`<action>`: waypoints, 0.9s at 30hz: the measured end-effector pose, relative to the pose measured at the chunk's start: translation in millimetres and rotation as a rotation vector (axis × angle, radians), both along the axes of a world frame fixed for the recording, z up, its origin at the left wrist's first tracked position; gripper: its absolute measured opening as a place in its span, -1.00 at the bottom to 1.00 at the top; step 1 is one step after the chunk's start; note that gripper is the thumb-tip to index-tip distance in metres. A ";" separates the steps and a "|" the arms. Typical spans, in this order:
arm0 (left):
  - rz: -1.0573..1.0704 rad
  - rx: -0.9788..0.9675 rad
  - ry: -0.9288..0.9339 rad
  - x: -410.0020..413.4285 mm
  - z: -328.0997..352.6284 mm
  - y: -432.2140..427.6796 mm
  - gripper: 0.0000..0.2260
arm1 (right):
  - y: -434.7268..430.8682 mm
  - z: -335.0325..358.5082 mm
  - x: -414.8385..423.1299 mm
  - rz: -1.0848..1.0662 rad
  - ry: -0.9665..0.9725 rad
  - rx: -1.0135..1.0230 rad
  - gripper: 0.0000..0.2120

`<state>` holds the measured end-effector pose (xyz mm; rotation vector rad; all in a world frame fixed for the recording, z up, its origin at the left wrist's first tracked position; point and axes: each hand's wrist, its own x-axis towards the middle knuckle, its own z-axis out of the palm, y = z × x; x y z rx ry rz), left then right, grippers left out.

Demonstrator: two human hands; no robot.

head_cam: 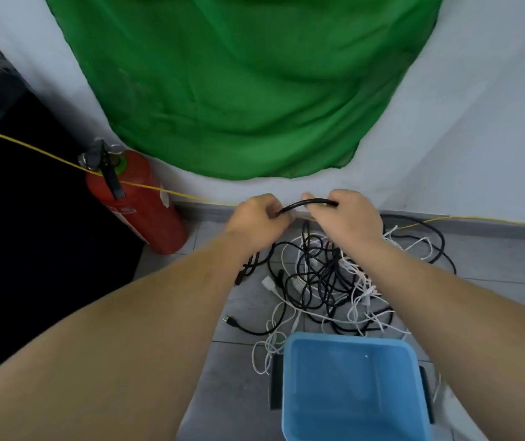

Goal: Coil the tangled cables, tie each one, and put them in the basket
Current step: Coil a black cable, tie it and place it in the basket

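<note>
A tangle of black and white cables [328, 281] lies on the grey tiled floor in front of me. Both my hands are raised above its far side. My left hand [256, 218] and my right hand [348, 214] each grip one end of a short arc of thick black cable [307, 203] that bends upward between them. More of that cable hangs down from my left hand toward the pile. A blue plastic basket [290, 377] with dark side handles stands close to me, just in front of the tangle, and nothing shows inside it.
A red fire extinguisher [146, 208] leans at the wall on the left. A thin yellow cord [48, 155] runs along the wall base. Green cloth [239, 90] hangs on the white wall ahead. A dark area fills the far left.
</note>
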<state>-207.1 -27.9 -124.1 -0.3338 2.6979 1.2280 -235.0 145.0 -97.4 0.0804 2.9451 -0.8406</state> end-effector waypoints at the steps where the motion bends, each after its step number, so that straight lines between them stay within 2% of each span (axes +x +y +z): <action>1: -0.022 0.015 -0.009 1.5 5.7 3.6 -0.73 | 5.2 12.7 2.4 -0.021 0.027 -0.007 -0.39; 6: -0.092 -0.002 -0.008 19.2 46.2 21.1 -0.68 | 22.4 91.6 14.0 -0.181 0.185 -0.226 -0.51; 12: -0.096 -0.027 0.056 38.0 128.2 56.6 -0.76 | 23.5 177.8 48.9 -0.077 0.397 -0.606 -0.61; 16: -0.214 -0.187 -0.015 73.8 173.0 63.4 -0.70 | 25.9 254.7 78.3 -0.054 0.508 -0.809 -0.71; 18: -0.195 -0.230 -0.012 92.6 190.3 60.1 -0.69 | 28.8 271.3 98.1 -0.059 0.520 -0.864 -0.76; 19: -0.147 -0.206 0.011 100.7 200.3 60.0 -0.66 | 31.8 273.4 108.3 -0.065 0.464 -0.829 -0.63; 20: -0.089 -0.120 0.036 105.8 208.0 59.6 -0.64 | 35.2 271.5 118.2 -0.068 0.343 -0.738 -0.38; 21: -0.036 0.018 0.059 111.0 215.6 59.8 -0.64 | 39.6 265.9 129.4 -0.077 0.172 -0.620 -0.15; 22: 0.007 0.159 0.084 120.1 224.8 60.3 -0.66 | 44.3 258.4 144.5 -0.084 0.002 -0.506 -0.04; 23: 0.035 0.274 0.100 127.1 234.2 62.3 -0.71 | 47.9 249.3 156.2 -0.073 -0.132 -0.416 -0.05; 24: 0.040 0.352 0.120 134.1 244.1 64.3 -0.76 | 49.7 241.9 167.5 -0.031 -0.227 -0.336 -0.19; 25: 0.033 0.408 0.141 141.3 253.9 66.1 -0.79 | 48.4 237.2 178.3 0.049 -0.279 -0.283 -0.41; 26: 0.036 0.473 0.155 146.6 261.6 68.1 -0.79 | 46.1 234.3 186.6 0.129 -0.293 -0.292 -0.57; 27: 0.058 0.539 0.168 151.8 268.4 67.8 -0.79 | 41.9 231.7 193.3 0.184 -0.288 -0.336 -0.65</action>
